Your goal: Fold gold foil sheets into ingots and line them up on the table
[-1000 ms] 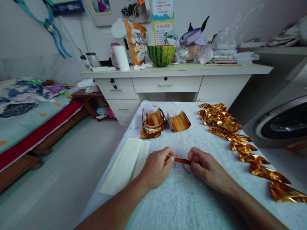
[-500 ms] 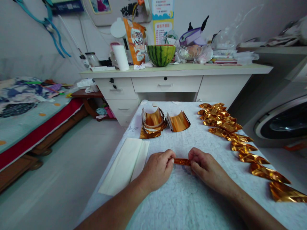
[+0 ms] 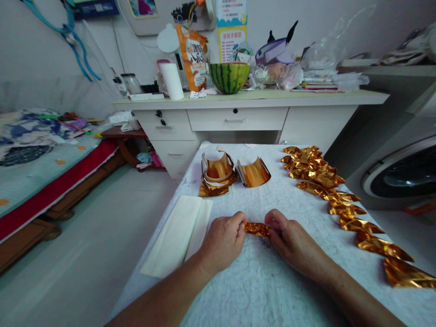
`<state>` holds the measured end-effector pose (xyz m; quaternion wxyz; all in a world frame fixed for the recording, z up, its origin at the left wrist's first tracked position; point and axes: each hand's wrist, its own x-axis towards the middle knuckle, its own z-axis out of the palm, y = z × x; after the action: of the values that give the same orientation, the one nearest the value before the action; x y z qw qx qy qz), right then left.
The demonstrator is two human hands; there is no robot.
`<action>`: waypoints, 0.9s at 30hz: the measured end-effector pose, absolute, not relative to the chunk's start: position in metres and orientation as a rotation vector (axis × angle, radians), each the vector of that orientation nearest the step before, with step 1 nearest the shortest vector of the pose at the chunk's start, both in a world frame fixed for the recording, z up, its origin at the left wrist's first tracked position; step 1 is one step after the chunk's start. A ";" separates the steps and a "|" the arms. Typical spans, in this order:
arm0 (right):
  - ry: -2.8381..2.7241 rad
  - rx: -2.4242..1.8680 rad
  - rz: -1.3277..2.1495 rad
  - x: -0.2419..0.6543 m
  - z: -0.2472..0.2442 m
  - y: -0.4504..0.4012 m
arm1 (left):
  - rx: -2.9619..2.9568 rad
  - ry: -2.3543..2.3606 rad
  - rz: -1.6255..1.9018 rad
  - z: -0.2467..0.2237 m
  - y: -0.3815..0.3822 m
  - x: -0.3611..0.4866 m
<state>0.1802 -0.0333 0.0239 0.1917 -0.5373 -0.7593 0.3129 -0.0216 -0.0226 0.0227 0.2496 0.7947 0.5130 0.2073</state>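
Observation:
Between my two hands a small folded piece of gold foil paper (image 3: 256, 229) is held level above the cloth-covered table (image 3: 238, 286). My left hand (image 3: 225, 238) pinches its left end, and my right hand (image 3: 289, 237) pinches the right end; both sets of fingers are closed and hide the tips. Beyond them lie curled gold foil sheets (image 3: 218, 175) in a stack, with another curled sheet (image 3: 256, 173) beside it. White paper sheets (image 3: 175, 236) rest flat to the left of my left hand. Several folded gold foil pieces (image 3: 345, 209) form a row along the right side.
A white desk (image 3: 238, 119) with drawers stands behind the table, bearing a half watermelon (image 3: 229, 78), an orange pouch (image 3: 193, 59) and a white roll (image 3: 172, 81). To the right is a washing machine (image 3: 402, 136); a bed (image 3: 61, 168) is at the left.
The foil piece has rolled slightly in my fingers and shows a broader, brighter crinkled face. Both hands have shifted a little to the left, still pinching its ends.

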 end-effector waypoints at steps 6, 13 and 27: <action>-2.174 -1.495 0.866 0.179 0.022 -0.034 | 2.202 1.404 0.555 0.020 -0.024 -0.021; -2.184 -1.499 0.853 0.179 0.022 -0.032 | 2.189 1.415 0.571 0.021 -0.024 -0.021; -2.188 -1.476 0.848 0.177 0.019 -0.035 | 2.184 1.420 0.609 0.017 -0.025 -0.019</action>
<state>0.1774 -0.0353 0.0191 0.1833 -0.5234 -0.7758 0.3008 -0.0190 -0.0247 0.0167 0.2312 0.7943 0.5164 0.2215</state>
